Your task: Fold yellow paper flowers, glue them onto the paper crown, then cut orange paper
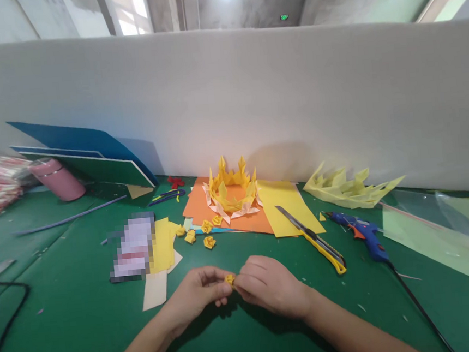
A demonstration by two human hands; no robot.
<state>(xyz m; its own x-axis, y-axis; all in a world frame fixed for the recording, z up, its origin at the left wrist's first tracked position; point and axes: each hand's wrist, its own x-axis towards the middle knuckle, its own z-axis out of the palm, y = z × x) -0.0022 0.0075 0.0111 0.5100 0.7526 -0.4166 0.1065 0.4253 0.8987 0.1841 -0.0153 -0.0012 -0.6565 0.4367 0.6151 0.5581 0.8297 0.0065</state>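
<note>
Between my two hands, above the green table, is a small folded yellow paper flower (229,280). My left hand (201,288) pinches it between thumb and forefinger. My right hand (264,283) is closed at the flower's right side, its fingertips pressed on the paper and partly hidden. Just beyond my hands lie several finished-looking paper flowers (209,242). Behind them a yellow paper crown (236,200) with a pale pink lower edge sits upright on orange paper (195,201).
A utility knife (318,242) lies right of centre, partly on yellow paper (282,204). Farther right are a blue glue gun (365,233) with its cord and a pale yellow folded crown (351,190). A phone (132,248) and pink flask (57,179) are left. A white partition (227,89) stands behind.
</note>
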